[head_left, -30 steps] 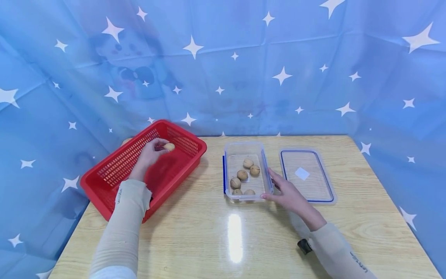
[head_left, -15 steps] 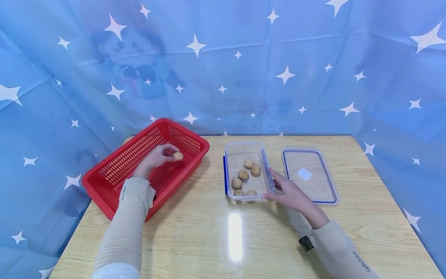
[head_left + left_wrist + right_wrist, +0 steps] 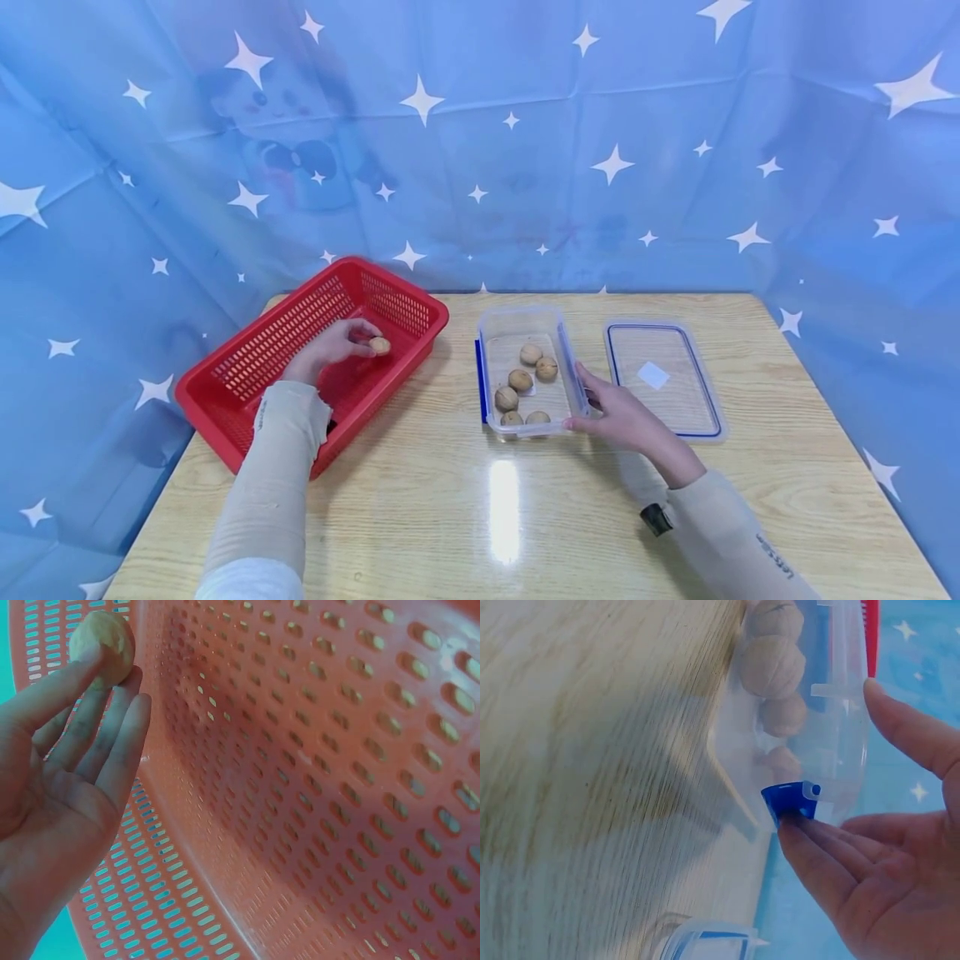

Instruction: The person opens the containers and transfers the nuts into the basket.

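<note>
My left hand (image 3: pixel 337 346) is inside the red plastic basket (image 3: pixel 431 321), holding a walnut (image 3: pixel 380 345) between thumb and fingertips. The left wrist view shows that walnut (image 3: pixel 103 646) pinched at the tips, with the palm facing the camera. A clear plastic food container (image 3: pixel 525 321) stands upright in the middle, several walnuts (image 3: pixel 521 381) lying on its floor. At its right side my right hand (image 3: pixel 622 417) grips the wall, thumb near the front corner. The right wrist view has the fingertips at a blue locking clip (image 3: pixel 791 799) and the thumb at the rim.
The container's clear lid (image 3: pixel 667 400), with a blue seal and a white label, lies flat to the right of the container. Everything rests on a light wooden table (image 3: pixel 420 500). A blue curtain with white stars (image 3: pixel 510 167) hangs behind and along the sides.
My left hand has moved right and nearer within the basket, with the walnut still pinched. My right hand stays at the container's side.
</note>
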Tool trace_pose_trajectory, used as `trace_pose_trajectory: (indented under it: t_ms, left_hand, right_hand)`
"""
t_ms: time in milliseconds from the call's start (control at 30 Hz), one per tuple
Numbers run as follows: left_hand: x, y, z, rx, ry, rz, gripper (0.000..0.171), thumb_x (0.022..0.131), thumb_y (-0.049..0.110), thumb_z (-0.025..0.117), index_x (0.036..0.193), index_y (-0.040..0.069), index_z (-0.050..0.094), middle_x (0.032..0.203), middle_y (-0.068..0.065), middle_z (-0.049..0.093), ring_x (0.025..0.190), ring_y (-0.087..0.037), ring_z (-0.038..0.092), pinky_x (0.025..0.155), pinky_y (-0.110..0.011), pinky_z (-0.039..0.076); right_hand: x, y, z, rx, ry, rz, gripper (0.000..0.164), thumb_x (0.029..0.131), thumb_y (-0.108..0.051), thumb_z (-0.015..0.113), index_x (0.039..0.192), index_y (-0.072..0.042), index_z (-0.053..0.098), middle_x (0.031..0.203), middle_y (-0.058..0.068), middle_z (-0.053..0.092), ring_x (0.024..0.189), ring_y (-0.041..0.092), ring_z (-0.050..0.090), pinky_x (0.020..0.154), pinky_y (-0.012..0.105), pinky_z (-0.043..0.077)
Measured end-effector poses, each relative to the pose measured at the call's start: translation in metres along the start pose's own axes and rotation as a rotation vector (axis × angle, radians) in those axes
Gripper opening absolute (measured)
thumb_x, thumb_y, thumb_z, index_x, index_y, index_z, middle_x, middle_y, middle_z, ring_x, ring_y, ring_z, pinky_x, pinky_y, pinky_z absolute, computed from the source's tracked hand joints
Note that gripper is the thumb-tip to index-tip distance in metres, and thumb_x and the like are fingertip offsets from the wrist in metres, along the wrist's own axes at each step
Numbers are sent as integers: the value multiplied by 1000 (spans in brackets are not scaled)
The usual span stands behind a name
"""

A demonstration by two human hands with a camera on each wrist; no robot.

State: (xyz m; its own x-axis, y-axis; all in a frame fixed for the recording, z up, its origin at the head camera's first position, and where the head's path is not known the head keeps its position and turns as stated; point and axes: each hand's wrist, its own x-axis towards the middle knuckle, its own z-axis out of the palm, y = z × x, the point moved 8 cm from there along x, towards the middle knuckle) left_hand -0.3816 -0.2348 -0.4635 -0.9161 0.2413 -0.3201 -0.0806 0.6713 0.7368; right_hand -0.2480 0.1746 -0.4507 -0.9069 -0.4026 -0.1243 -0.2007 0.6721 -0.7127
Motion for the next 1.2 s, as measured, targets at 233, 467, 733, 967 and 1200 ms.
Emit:
trace_pose_trajectory:
  t_ms: [233,467,733,967,1200]
  left_hand:
    - [-2,-3,3,-25,-9,-37,45,88,23,74,129,12,59,134,-15,55,126,-32,49,110,-55,42]
    - [-6,-2,-2,-50,27,-42,42,90,17,71,130,13,59,136,-14,54,126,-33,48,111,-56,40]
    - [-4,4,-7,-72,61,-34,40,93,19,68,132,15,58,136,-13,55,128,-33,49,113,-59,36]
    - [-3,8,-8,-68,61,8,37,97,16,63,133,10,57,135,-15,56,127,-33,49,113,-57,36]
    - [-5,14,-11,-100,76,26,41,94,18,67,134,13,57,134,-12,57,126,-32,51,112,-57,39]
  right_hand:
    - [-1,1,2,10,-9,17,94,93,-30,71,155,9,12,159,35,18,135,51,44,111,57,40]
    - [-1,0,1,3,-12,25,94,93,-30,71,156,8,11,159,34,19,136,50,44,111,57,40]
    - [-1,0,2,-4,-5,34,92,93,-26,70,156,8,11,158,35,20,135,50,44,111,56,40]
    - [-1,0,2,-8,-4,34,92,93,-27,70,156,7,12,158,34,20,135,49,45,111,56,41]
    - [-2,0,1,0,-9,35,92,94,-27,70,156,7,11,159,34,20,136,49,44,111,56,40]
